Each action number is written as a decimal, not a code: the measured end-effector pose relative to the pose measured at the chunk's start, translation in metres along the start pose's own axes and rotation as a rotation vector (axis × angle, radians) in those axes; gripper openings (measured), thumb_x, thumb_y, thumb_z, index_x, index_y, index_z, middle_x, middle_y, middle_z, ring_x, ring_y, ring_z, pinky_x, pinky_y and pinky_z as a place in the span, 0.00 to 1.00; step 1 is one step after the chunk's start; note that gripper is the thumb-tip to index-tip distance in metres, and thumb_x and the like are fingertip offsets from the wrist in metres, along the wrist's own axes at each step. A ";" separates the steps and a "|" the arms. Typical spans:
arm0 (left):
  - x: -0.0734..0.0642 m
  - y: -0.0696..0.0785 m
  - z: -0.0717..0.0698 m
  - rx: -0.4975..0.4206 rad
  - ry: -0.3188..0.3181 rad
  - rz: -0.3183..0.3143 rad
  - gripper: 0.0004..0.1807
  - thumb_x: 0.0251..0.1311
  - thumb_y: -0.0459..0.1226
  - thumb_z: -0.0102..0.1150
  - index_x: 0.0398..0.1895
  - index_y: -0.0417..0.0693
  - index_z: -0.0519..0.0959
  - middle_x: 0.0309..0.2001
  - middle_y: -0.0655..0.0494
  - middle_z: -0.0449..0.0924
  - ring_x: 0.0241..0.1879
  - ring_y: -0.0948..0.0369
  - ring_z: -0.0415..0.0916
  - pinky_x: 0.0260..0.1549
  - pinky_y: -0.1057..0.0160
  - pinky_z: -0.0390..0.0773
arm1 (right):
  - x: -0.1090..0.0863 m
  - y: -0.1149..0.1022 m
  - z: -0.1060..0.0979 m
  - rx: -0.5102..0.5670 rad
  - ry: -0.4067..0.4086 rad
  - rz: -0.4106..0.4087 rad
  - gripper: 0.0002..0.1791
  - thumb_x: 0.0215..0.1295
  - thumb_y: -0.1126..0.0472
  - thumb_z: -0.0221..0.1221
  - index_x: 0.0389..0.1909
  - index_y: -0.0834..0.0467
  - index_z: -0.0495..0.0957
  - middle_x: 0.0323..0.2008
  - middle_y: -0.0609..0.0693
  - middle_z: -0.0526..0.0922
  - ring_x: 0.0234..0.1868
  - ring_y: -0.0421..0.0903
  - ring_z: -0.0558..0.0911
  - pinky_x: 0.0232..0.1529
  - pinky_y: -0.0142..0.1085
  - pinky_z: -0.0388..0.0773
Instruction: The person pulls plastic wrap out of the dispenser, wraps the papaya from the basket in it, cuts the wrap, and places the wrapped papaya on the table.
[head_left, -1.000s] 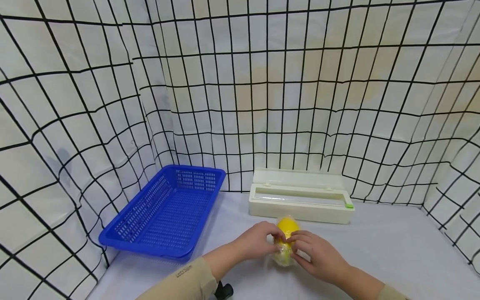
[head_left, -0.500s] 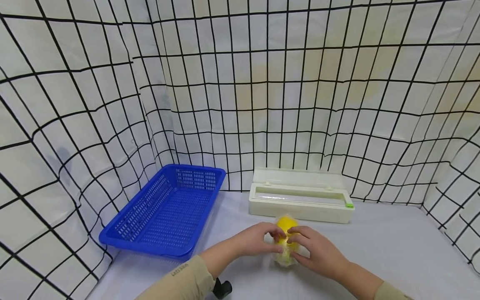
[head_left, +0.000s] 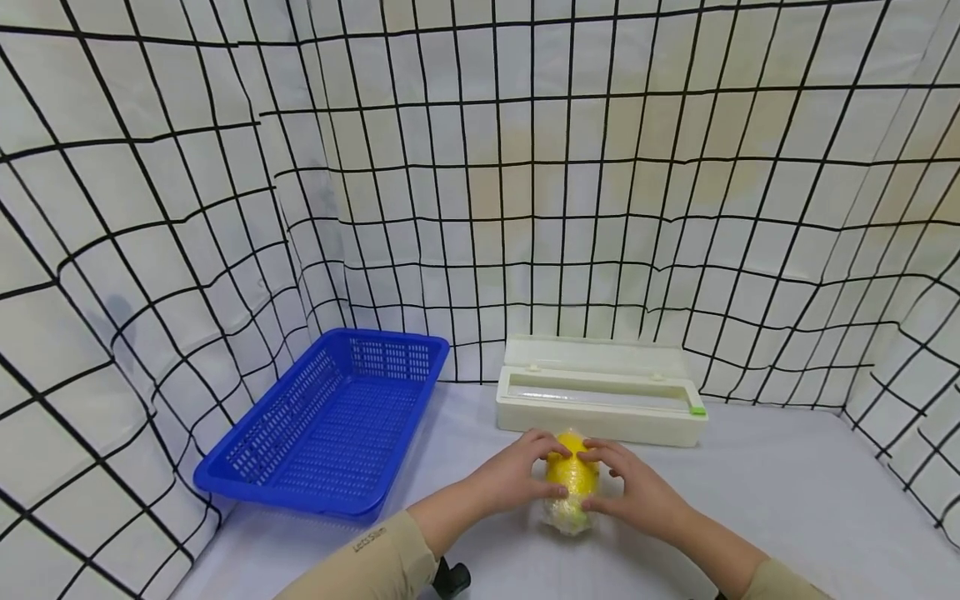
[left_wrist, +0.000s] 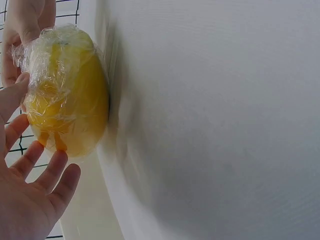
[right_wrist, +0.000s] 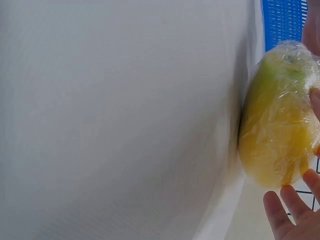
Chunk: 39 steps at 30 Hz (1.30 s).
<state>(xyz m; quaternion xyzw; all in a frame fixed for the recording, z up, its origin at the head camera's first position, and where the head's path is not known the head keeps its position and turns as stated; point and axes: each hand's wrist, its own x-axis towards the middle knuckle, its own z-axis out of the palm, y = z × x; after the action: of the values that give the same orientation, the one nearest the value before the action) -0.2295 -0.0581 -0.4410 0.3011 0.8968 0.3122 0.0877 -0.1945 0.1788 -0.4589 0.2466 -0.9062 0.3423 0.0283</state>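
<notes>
A yellow oval fruit with a greenish end [head_left: 573,477], wrapped in wrinkled cling film, lies on the white-covered table in front of the film dispenser. On its left side my left hand [head_left: 510,475] touches the wrap with thumb and fingertips; the left wrist view shows those fingers spread and only gently bent. My right hand [head_left: 641,492] touches the other side, its thumb near the greenish end and its fingers towards the yellow end. The wrapped fruit [left_wrist: 70,95] fills the space between both hands in the left wrist view. Part of the right hand [right_wrist: 295,215] is cut off in its own wrist view.
A white cling film dispenser [head_left: 600,423] stands behind the fruit, lid raised, a roll inside and a green piece at its right end. At the left is a blue plastic basket [head_left: 318,500]. Black grid mesh over white sheeting surrounds the table [head_left: 780,475].
The fingers of both hands have shifted farther up the fruit and spread more around its sides. Earlier they were closer together over its middle. Basket and dispenser stay put.
</notes>
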 end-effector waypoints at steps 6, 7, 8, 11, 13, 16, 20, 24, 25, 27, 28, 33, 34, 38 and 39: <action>0.002 0.006 -0.001 -0.004 -0.007 -0.011 0.25 0.56 0.54 0.70 0.56 0.64 0.78 0.60 0.63 0.68 0.55 0.62 0.72 0.57 0.55 0.75 | 0.001 0.002 -0.003 0.057 -0.004 0.004 0.32 0.53 0.41 0.71 0.57 0.50 0.77 0.65 0.53 0.71 0.63 0.57 0.72 0.51 0.46 0.79; 0.002 0.007 -0.001 -0.011 -0.015 -0.019 0.25 0.56 0.54 0.69 0.57 0.64 0.78 0.60 0.63 0.68 0.55 0.61 0.72 0.57 0.55 0.75 | 0.001 0.002 -0.004 0.067 -0.012 0.007 0.32 0.54 0.42 0.71 0.57 0.50 0.76 0.66 0.53 0.70 0.64 0.57 0.71 0.52 0.46 0.79; 0.003 0.007 -0.001 -0.017 -0.025 -0.026 0.24 0.57 0.55 0.68 0.57 0.65 0.78 0.59 0.63 0.68 0.55 0.61 0.72 0.56 0.55 0.75 | 0.000 0.003 -0.004 0.079 -0.021 0.008 0.33 0.55 0.42 0.70 0.59 0.51 0.76 0.67 0.54 0.70 0.64 0.58 0.71 0.52 0.47 0.79; 0.003 0.005 -0.003 -0.040 -0.064 -0.042 0.25 0.58 0.57 0.66 0.59 0.67 0.76 0.61 0.63 0.66 0.57 0.61 0.71 0.58 0.52 0.74 | -0.001 0.007 -0.007 0.109 -0.050 -0.010 0.33 0.57 0.44 0.69 0.62 0.51 0.74 0.69 0.55 0.67 0.66 0.58 0.69 0.55 0.51 0.77; 0.004 0.004 -0.004 -0.039 -0.096 -0.041 0.28 0.57 0.58 0.66 0.61 0.68 0.75 0.63 0.62 0.64 0.59 0.60 0.70 0.60 0.50 0.73 | -0.002 0.009 -0.008 0.121 -0.062 -0.024 0.34 0.59 0.45 0.69 0.64 0.51 0.73 0.70 0.55 0.66 0.67 0.59 0.68 0.55 0.53 0.77; 0.004 0.003 -0.007 -0.021 -0.131 -0.019 0.31 0.54 0.57 0.70 0.62 0.69 0.74 0.65 0.61 0.62 0.61 0.59 0.68 0.60 0.51 0.72 | -0.003 0.010 -0.007 0.116 -0.056 -0.034 0.34 0.57 0.44 0.70 0.63 0.51 0.73 0.69 0.55 0.66 0.67 0.59 0.68 0.55 0.53 0.77; 0.004 0.003 -0.007 -0.009 -0.140 0.016 0.32 0.53 0.53 0.72 0.62 0.66 0.74 0.65 0.60 0.62 0.60 0.59 0.69 0.57 0.57 0.75 | 0.000 0.007 -0.004 0.069 -0.017 0.002 0.35 0.52 0.40 0.72 0.58 0.50 0.74 0.66 0.52 0.69 0.63 0.55 0.71 0.52 0.47 0.79; 0.005 0.003 -0.005 -0.006 -0.119 0.041 0.31 0.52 0.52 0.73 0.60 0.65 0.74 0.62 0.60 0.63 0.58 0.61 0.69 0.57 0.59 0.74 | 0.004 0.002 -0.001 0.029 0.015 0.032 0.34 0.47 0.39 0.73 0.52 0.49 0.74 0.60 0.48 0.71 0.58 0.50 0.73 0.48 0.43 0.80; 0.006 0.003 -0.004 -0.003 -0.114 0.045 0.31 0.52 0.52 0.73 0.60 0.65 0.74 0.62 0.60 0.63 0.57 0.62 0.69 0.57 0.59 0.74 | 0.004 0.001 0.000 0.025 0.019 0.034 0.34 0.47 0.39 0.74 0.51 0.49 0.74 0.60 0.48 0.71 0.58 0.50 0.73 0.48 0.43 0.80; 0.007 0.003 -0.002 -0.002 -0.107 0.046 0.31 0.51 0.52 0.74 0.59 0.65 0.74 0.61 0.61 0.63 0.57 0.63 0.69 0.58 0.59 0.73 | 0.004 0.000 -0.001 0.015 0.024 0.032 0.34 0.46 0.39 0.74 0.51 0.49 0.74 0.59 0.48 0.71 0.57 0.50 0.73 0.47 0.44 0.80; 0.007 0.003 -0.002 0.000 -0.104 0.046 0.31 0.51 0.52 0.74 0.59 0.64 0.74 0.61 0.61 0.63 0.57 0.63 0.69 0.58 0.58 0.73 | 0.004 0.000 -0.001 0.011 0.023 0.031 0.34 0.46 0.39 0.74 0.51 0.49 0.74 0.59 0.48 0.71 0.58 0.51 0.73 0.47 0.44 0.80; 0.005 0.001 0.000 0.019 -0.088 0.044 0.32 0.51 0.54 0.73 0.60 0.65 0.74 0.61 0.61 0.63 0.56 0.62 0.69 0.57 0.59 0.74 | 0.001 0.000 -0.002 0.017 0.005 0.004 0.33 0.51 0.40 0.72 0.55 0.50 0.74 0.63 0.51 0.70 0.61 0.55 0.72 0.50 0.46 0.80; 0.004 0.001 0.000 0.014 -0.085 0.041 0.32 0.52 0.54 0.73 0.60 0.65 0.73 0.61 0.61 0.63 0.56 0.62 0.69 0.56 0.59 0.74 | 0.000 0.001 -0.003 0.021 0.003 -0.002 0.33 0.53 0.41 0.72 0.56 0.50 0.74 0.64 0.51 0.69 0.62 0.55 0.72 0.51 0.47 0.79; 0.000 -0.001 -0.001 -0.038 -0.061 0.003 0.33 0.55 0.54 0.71 0.64 0.67 0.71 0.63 0.60 0.61 0.57 0.60 0.71 0.52 0.60 0.76 | -0.006 0.001 -0.003 0.024 0.020 -0.003 0.31 0.58 0.45 0.70 0.58 0.52 0.72 0.67 0.54 0.66 0.63 0.57 0.72 0.54 0.50 0.78; -0.001 -0.002 -0.001 -0.055 -0.047 -0.018 0.33 0.56 0.53 0.70 0.65 0.67 0.70 0.64 0.60 0.61 0.57 0.59 0.71 0.50 0.60 0.77 | -0.008 0.000 -0.002 0.014 0.025 0.015 0.32 0.58 0.43 0.69 0.59 0.52 0.71 0.67 0.55 0.66 0.62 0.57 0.72 0.54 0.51 0.78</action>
<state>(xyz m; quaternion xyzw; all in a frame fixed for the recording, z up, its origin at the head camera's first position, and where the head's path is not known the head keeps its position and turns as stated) -0.2304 -0.0604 -0.4411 0.2978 0.8882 0.3289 0.1197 -0.1876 0.1833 -0.4588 0.2358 -0.9052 0.3518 0.0355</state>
